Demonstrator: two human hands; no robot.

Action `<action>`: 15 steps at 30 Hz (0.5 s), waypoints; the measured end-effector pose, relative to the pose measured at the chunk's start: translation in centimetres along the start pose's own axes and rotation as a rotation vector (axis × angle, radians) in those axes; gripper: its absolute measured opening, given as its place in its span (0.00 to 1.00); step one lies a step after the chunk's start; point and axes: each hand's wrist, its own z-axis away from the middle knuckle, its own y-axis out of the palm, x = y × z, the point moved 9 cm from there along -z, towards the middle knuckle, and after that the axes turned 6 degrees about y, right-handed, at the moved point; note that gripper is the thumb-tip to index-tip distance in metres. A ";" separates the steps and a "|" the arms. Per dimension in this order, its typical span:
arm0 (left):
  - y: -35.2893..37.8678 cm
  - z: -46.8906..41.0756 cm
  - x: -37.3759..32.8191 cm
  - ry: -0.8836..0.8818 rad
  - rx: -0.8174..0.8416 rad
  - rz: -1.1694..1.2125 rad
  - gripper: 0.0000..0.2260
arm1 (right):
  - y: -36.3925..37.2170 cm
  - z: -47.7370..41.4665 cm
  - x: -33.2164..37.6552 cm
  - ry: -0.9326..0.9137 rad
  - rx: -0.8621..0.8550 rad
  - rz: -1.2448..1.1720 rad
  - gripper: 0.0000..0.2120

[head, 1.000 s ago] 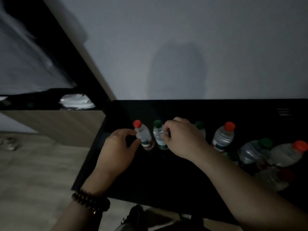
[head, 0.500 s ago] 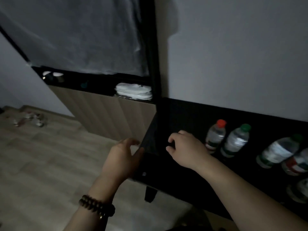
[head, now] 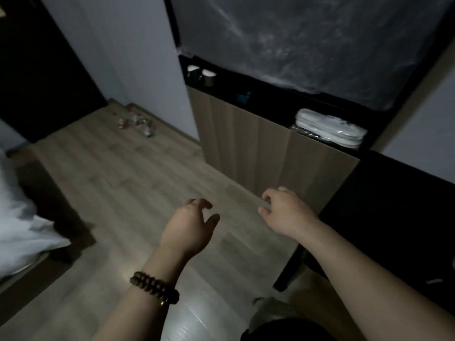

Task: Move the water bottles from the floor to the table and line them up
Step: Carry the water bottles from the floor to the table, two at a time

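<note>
Several water bottles with red caps lie in a blurred cluster on the wooden floor far off at the upper left, near the wall. The black table shows only its left end at the right; no bottle on it is in view. My left hand, with a bead bracelet on the wrist, hovers over the floor with loosely curled fingers and holds nothing. My right hand hangs beside the table's left edge, fingers relaxed and empty.
A wooden cabinet stands ahead against the wall, with folded white cloth and cups on its dark shelf. A white bed on a dark frame fills the left edge. Wooden floor runs between bed and cabinet toward the bottles.
My view has swung left from the table to the floor. Both hands have let go of the bottles on the table and now hang empty; the lined-up bottles are out of view.
</note>
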 end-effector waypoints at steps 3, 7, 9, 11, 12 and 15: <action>-2.6 -1.0 5.5 -0.073 -0.027 0.011 0.16 | 2.5 -2.9 5.6 -0.043 0.041 0.031 0.21; -5.8 -3.6 13.0 -0.163 -0.044 0.000 0.16 | 6.4 -8.0 12.9 -0.090 0.124 0.066 0.22; -7.4 -5.6 16.7 -0.201 -0.047 -0.006 0.16 | 8.0 -11.2 16.8 -0.114 0.147 0.071 0.22; -9.1 -8.0 20.4 -0.231 -0.049 -0.025 0.16 | 9.3 -14.6 20.9 -0.144 0.162 0.059 0.22; -10.2 -9.3 22.2 -0.244 -0.047 -0.037 0.16 | 9.8 -16.3 23.0 -0.156 0.171 0.047 0.23; -13.9 -13.2 27.3 -0.283 -0.035 -0.085 0.17 | 10.8 -21.5 29.7 -0.177 0.203 0.028 0.24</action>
